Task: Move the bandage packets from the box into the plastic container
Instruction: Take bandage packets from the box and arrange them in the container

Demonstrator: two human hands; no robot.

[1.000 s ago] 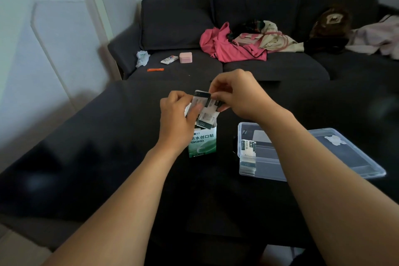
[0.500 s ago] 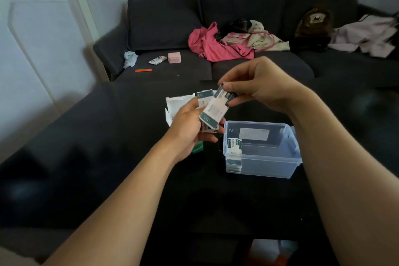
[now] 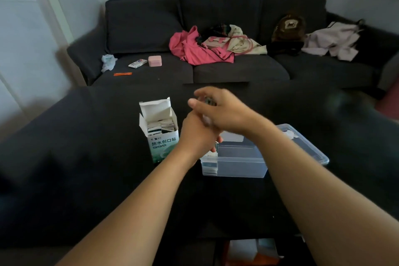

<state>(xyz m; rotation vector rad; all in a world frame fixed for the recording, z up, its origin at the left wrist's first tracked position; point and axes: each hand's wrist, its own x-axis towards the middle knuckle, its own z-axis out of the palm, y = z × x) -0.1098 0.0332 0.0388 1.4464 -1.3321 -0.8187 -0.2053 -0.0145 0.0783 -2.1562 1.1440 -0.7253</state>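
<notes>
Over a dark worktop (image 3: pixel 86 179), the left hand (image 3: pixel 197 136) and right hand (image 3: pixel 224 112) cross; each blurred grip unreadable. Bandage packets (image 3: pixel 160 126) fill the open white-and-green carton (image 3: pixel 159 134) at nine o'clock of the clear plastic container (image 3: pixel 241 164); a loosely pinched packet could slip short.
</notes>
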